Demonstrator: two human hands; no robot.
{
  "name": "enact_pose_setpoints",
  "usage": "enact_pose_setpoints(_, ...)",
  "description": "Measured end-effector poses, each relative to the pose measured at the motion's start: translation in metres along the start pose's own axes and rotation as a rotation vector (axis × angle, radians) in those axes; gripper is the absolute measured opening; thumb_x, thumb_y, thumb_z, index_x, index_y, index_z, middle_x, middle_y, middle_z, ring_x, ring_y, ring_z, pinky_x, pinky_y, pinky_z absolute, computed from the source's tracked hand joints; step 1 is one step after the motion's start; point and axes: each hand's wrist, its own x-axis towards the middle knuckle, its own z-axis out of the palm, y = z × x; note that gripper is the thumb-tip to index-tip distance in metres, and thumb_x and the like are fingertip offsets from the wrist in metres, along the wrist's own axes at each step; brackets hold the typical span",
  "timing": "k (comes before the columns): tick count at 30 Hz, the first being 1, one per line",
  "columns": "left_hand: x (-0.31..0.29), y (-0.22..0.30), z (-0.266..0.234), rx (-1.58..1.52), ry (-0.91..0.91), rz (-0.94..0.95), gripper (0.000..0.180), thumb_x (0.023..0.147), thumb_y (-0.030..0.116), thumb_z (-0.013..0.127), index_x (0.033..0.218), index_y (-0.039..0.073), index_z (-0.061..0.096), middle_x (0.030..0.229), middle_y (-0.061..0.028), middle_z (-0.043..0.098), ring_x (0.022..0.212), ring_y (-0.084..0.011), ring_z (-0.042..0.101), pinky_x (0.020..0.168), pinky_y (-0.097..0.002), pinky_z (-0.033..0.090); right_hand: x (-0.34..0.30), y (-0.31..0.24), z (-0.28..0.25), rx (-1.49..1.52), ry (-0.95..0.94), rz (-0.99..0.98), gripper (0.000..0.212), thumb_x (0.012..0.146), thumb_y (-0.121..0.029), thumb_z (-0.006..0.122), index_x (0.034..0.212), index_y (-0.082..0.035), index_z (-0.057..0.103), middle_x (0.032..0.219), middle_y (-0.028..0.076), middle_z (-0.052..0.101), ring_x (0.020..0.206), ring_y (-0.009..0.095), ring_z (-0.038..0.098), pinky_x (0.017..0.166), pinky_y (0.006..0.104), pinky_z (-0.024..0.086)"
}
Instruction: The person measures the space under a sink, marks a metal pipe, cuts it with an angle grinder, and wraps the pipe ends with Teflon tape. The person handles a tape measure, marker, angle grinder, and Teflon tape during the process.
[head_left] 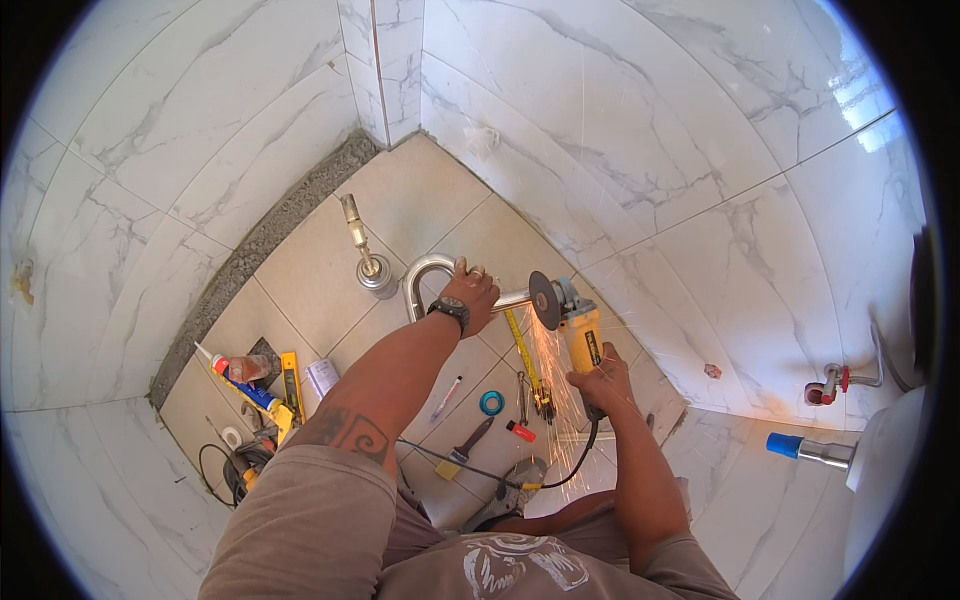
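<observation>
A shiny bent metal pipe (428,264) curves in a U shape above the tiled floor. My left hand (474,294), with a dark watch on its wrist, wraps round its straight length. In my right hand (606,384) is a yellow angle grinder (580,338), gripped by its body near the cord end. The grinder's dark disc (543,300) meets the right end of the pipe. Orange sparks (556,400) stream from there down toward me. The fingertips of my right hand are partly hidden behind the grinder.
A gas torch (372,268) stands beyond the pipe. A tape measure (524,352), paintbrush (466,448), blue tape roll (491,403), red lighter (521,431) and marker (447,398) lie nearby. The grinder's cord (460,464) crosses the floor. At left are a sealant tube (248,388) and yellow level (291,384). Marbled walls (640,150) enclose the corner.
</observation>
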Motion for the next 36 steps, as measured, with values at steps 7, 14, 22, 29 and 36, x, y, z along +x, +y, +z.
enact_pose_setpoints(7,-0.001,0.000,0.001,0.001,0.026,-0.004,0.040,0.097,0.041,0.064,0.117,0.007,0.069,0.120,-0.0168,0.067,0.131,-0.0358,0.057,0.118,-0.0672,0.028,-0.002,-0.006,0.001,-0.004,0.033,-0.042,0.066,0.066,-0.030,0.090,0.113,0.005,0.059,0.099,0.023,0.073,0.091,0.035,0.073,0.082,0.0413,0.058)
enact_pose_setpoints(14,-0.001,0.000,0.000,0.002,-0.008,-0.007,0.040,0.097,0.042,0.064,0.115,0.007,0.070,0.119,-0.0164,0.067,0.131,-0.0352,0.057,0.119,-0.0665,0.027,-0.002,-0.008,0.002,0.002,0.031,-0.020,0.064,0.067,-0.028,0.089,0.113,0.005,0.059,0.098,0.024,0.073,0.090,0.036,0.073,0.081,0.0426,0.058)
enact_pose_setpoints(22,0.000,0.001,-0.003,0.012,-0.026,-0.007,0.039,0.097,0.041,0.063,0.114,0.007,0.070,0.117,-0.0150,0.068,0.128,-0.0338,0.058,0.118,-0.0662,0.027,-0.002,-0.009,0.005,0.008,0.038,-0.013,0.063,0.068,-0.029,0.089,0.112,0.004,0.059,0.098,0.024,0.073,0.091,0.036,0.074,0.082,0.0429,0.058)
enact_pose_setpoints(29,0.001,0.000,-0.002,0.010,-0.026,-0.013,0.041,0.097,0.042,0.064,0.117,0.007,0.069,0.119,-0.0152,0.067,0.130,-0.0340,0.057,0.118,-0.0666,0.028,-0.011,0.008,0.017,0.032,0.074,-0.036,0.062,0.067,-0.029,0.089,0.111,0.002,0.059,0.099,0.023,0.074,0.092,0.035,0.074,0.083,0.0436,0.058)
enact_pose_setpoints(36,0.001,0.001,-0.002,0.013,-0.029,-0.013,0.043,0.098,0.044,0.062,0.118,0.006,0.069,0.119,-0.0151,0.067,0.130,-0.0344,0.056,0.119,-0.0670,0.028,-0.012,0.024,0.017,0.046,0.022,0.012,0.062,0.068,-0.029,0.088,0.114,0.002,0.059,0.101,0.023,0.074,0.095,0.037,0.075,0.086,0.0449,0.057)
